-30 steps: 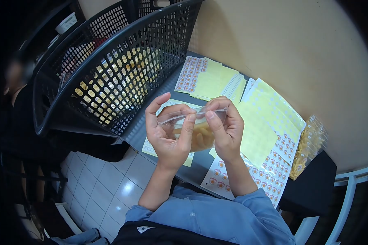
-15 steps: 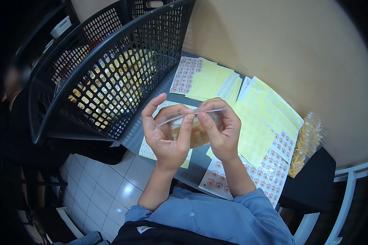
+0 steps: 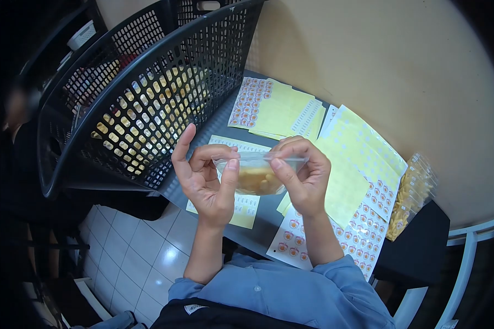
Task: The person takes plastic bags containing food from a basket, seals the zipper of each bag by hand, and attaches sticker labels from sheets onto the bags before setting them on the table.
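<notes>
Head view, clear snack bag (image 3: 256, 174) lying crosswise, sealed edge up, both hands' fingers (image 3: 229, 174) pinching it

Two hands are showing, the left hand (image 3: 203, 178) and the right hand (image 3: 304, 178), and together they are holding one clear pouch (image 3: 255, 174) of yellowish pieces. One black mesh basket (image 3: 148, 93) is standing at the far left. Sticker sheets are lying across the table: one near sheet (image 3: 291, 241) of orange stickers, one far sheet (image 3: 250, 101) of the same, and several pale yellow sheets (image 3: 346, 164) overlapping too much to count. One stack of filled bags (image 3: 411, 194) is lying at the right.
</notes>
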A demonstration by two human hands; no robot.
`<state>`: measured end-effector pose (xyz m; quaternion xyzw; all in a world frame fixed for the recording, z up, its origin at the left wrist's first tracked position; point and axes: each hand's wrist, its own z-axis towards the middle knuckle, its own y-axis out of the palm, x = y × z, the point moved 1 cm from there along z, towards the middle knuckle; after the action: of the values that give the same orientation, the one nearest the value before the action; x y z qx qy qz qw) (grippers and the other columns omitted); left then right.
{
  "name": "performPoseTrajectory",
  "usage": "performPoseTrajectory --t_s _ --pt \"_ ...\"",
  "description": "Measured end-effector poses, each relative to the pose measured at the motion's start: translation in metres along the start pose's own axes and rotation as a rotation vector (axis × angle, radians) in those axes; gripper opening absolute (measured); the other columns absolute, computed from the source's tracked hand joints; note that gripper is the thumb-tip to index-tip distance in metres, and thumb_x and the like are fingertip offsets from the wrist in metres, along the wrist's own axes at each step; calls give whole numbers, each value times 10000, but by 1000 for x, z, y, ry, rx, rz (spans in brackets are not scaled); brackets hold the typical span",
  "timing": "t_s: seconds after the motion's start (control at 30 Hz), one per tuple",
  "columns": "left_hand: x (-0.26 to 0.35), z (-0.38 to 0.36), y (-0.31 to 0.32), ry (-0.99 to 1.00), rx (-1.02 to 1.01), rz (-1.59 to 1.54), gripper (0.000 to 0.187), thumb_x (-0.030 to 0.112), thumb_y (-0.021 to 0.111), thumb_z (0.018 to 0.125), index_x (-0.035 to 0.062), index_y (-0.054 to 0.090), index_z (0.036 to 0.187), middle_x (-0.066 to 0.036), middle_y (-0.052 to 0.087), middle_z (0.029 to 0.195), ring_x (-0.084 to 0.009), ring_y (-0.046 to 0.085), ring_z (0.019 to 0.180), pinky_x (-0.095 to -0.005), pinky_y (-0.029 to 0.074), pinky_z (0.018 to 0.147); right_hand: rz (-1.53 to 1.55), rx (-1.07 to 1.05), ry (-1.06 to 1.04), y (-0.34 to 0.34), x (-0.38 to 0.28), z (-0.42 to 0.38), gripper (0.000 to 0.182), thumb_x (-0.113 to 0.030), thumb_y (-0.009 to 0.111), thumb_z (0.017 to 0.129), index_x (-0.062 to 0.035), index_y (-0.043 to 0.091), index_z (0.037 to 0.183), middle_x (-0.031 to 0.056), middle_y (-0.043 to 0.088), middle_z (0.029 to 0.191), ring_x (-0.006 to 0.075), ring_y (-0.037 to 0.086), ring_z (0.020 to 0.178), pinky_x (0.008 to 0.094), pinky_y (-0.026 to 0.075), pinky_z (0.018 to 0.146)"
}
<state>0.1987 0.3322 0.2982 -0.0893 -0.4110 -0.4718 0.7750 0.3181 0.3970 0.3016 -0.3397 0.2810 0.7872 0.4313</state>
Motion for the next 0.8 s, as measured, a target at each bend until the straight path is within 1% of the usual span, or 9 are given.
performPoseTrajectory --t_s 0.07,0.1,0.17,0.2,0.27,0.43,0.6,0.73,0.8 --pt "1 0 -2 67 -60 17 604 -56 519 704 -34 204 1220 -78 532 764 -123 518 754 -248 394 764 -141 -168 -2 -9 -1 5 96 -52 619 669 -52 555 740 42 571 758 131 531 714 263 384 694" --pt "1 0 -3 66 -59 19 604 -56 519 704 -34 204 1220 -78 532 764 -123 518 754 -248 394 764 -139 -168 -1 -9 -4 7 96 -52 619 669 -52 555 740 42 571 758 131 531 714 263 384 694" --pt "1 -1 -3 167 -138 152 598 -65 531 697 -35 222 1208 -85 537 754 -137 533 743 -274 420 756 -538 -164 -191 -6 -20 13 129 -73 645 614 -91 578 723 24 571 749 154 530 746 318 332 788" --pt "0 -2 -2 166 -137 152 598 -65 531 697 -35 222 1208 -85 537 754 -137 533 743 -274 420 756 -539 -165 -191 -6 -22 13 129 -73 645 614 -91 578 723 24 571 749 154 530 746 318 332 788" --pt "-2 -3 0 217 -185 199 591 -70 541 696 -35 236 1200 -92 543 749 -145 543 732 -290 440 743 -728 -208 -238 -4 -24 10 117 -96 654 611 -118 594 709 2 571 747 159 521 782 355 260 858" --pt "-4 -5 1 249 -211 248 610 -65 549 698 -36 222 1212 -97 547 754 -146 548 723 -281 450 719 -766 -220 -233 -3 -24 7 86 -105 653 625 -131 596 683 -27 572 744 144 520 788 374 219 887" --pt "1 -4 3 103 -251 165 743 -61 556 699 -43 87 1275 -98 544 761 -144 550 729 -254 445 710 -787 -188 -255 -3 -24 7 85 -98 651 622 -137 593 671 -28 574 739 141 523 784 387 196 898" --pt "0 -3 3 81 -249 194 757 -65 558 695 -48 76 1279 -103 547 764 -146 554 729 -242 442 701 -776 -198 -257 -2 -21 6 88 -88 646 619 -137 591 667 -27 575 736 136 532 781 387 191 900" --pt "-1 -3 3 75 -264 201 742 -69 560 691 -52 102 1274 -105 553 760 -142 557 726 -235 442 689 -781 -197 -255 -1 -20 5 88 -86 644 618 -136 590 665 -28 576 735 135 536 781 388 191 900"
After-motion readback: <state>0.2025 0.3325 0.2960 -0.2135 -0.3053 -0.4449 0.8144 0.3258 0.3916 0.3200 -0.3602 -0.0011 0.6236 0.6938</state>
